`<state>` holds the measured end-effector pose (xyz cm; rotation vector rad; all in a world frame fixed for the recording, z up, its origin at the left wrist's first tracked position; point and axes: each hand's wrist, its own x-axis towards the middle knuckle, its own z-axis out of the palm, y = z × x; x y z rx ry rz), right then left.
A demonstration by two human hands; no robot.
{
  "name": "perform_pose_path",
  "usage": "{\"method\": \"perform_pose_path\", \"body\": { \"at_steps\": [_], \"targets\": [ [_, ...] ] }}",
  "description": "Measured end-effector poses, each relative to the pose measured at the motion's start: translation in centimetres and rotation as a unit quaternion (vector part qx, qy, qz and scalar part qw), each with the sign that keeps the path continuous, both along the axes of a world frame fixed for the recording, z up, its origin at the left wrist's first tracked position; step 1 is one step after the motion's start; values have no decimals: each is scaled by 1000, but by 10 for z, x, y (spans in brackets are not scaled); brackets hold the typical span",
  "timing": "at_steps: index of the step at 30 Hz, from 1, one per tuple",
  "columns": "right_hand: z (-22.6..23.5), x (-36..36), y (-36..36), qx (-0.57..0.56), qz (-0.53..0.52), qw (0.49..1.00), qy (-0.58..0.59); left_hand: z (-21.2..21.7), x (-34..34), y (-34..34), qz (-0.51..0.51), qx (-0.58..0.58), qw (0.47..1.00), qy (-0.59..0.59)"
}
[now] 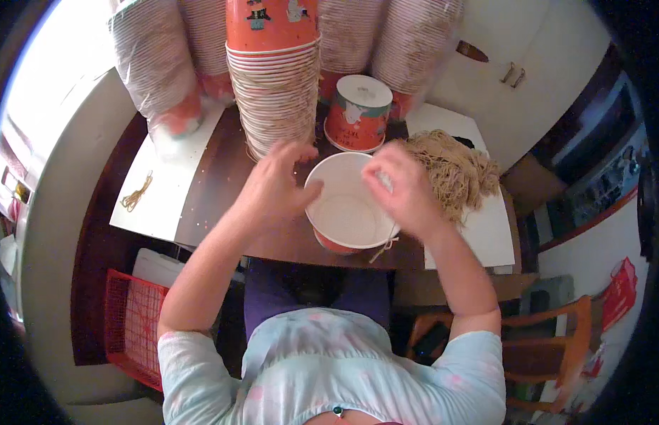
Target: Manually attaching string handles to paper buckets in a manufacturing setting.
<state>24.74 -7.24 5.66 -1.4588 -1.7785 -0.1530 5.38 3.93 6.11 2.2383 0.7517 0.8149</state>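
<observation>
In front of me on the table stands a paper bucket (pixel 352 207), white inside and red outside, its mouth facing up. A short piece of string (pixel 385 248) lies against its near right rim. My left hand (pixel 278 183) is over the left side of the rim, thumb and fingers apart, with nothing visible in it. Above the right side of the rim, my right hand (pixel 406 185) has its fingers curled together, and what they hold, if anything, is hidden. Behind the hands rises a tall stack of nested red paper buckets (pixel 274 92). An upturned red bucket (pixel 358 117) sits beside that stack.
A heap of tan string (pixel 453 170) lies on the right of the table. At the left is a small coil of string (pixel 136 194). Plastic-wrapped bucket stacks (pixel 149 60) line the back. A red basket (pixel 135 322) and a wooden chair (pixel 549 347) flank me.
</observation>
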Motion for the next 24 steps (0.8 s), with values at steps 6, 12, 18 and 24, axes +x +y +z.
{"method": "perform_pose_path", "body": {
  "at_steps": [6, 12, 18, 24],
  "targets": [
    [-24, 55, 34, -200, 33, 976, -83, -38, 42, 46, -108, -133, 981, 92],
    [-22, 39, 28, -171, 13, 983, -67, -52, 36, 45, -112, -254, 961, -14],
    [-33, 34, 28, -125, 23, 989, -77, -49, 30, 44, -87, -274, 958, 16],
    [-36, 28, 29, -116, 36, 990, -78, -43, 31, 39, -66, -213, 973, 61]
  ]
}}
